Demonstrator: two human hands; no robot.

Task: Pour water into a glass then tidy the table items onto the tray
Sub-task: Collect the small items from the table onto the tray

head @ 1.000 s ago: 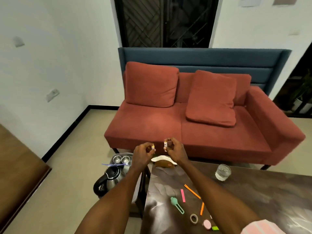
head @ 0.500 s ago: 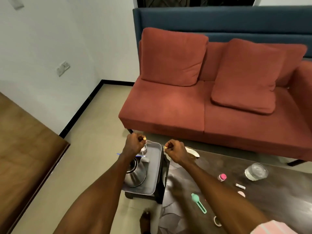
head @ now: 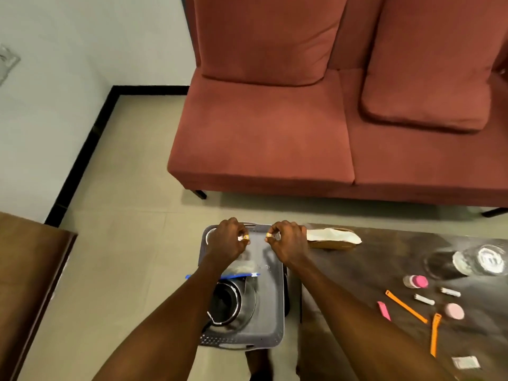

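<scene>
Hands, left (head: 229, 240) and right (head: 287, 242), each pinching a small orange-tipped item, are best lowered before release onto the tray (head: 270, 303).

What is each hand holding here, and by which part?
Left hand and right hand each pinch a small orange-tipped item at fingertips, over the tray; grip point unclear.

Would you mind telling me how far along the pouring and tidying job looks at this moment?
Done: the glass on the table holds water, and the kettle sits in the grey tray. In hand: the left hand and right hand each pinch a small item over the tray. Left: the orange strips, pink-capped bottle and other small bits on the table.
</scene>
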